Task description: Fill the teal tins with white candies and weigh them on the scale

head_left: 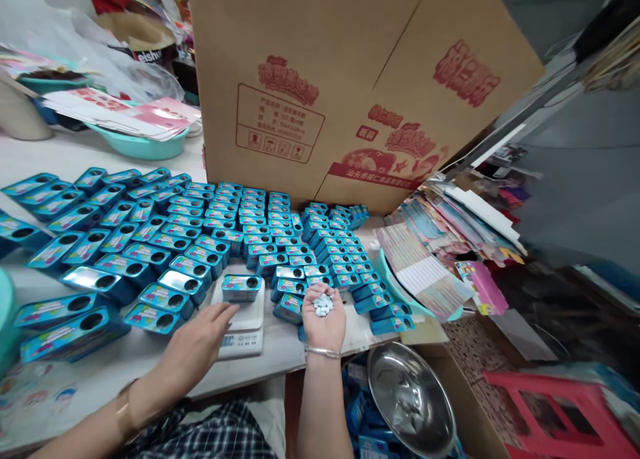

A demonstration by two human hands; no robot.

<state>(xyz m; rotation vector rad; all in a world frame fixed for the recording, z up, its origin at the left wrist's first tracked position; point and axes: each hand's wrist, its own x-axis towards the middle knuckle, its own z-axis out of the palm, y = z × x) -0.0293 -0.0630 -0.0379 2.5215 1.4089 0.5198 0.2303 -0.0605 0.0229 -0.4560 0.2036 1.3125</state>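
My right hand is turned palm up and cupped, holding a small heap of pale blue candies. My left hand reaches palm down over the left edge of a white kitchen scale, fingers stretched out and nothing seen in them. Its fingertips are close to the lower edge of a blue tin that stands on the scale's plate; I cannot tell whether they touch it. The scale's display is partly hidden by that hand. Rows of similar blue tins, many with a round dark hole on top, surround the scale.
A large cardboard box walls off the back of the table. To the right, papers lie over a turquoise basin. Below the table edge, a metal bowl rests above more blue tins. A red stool stands on the floor.
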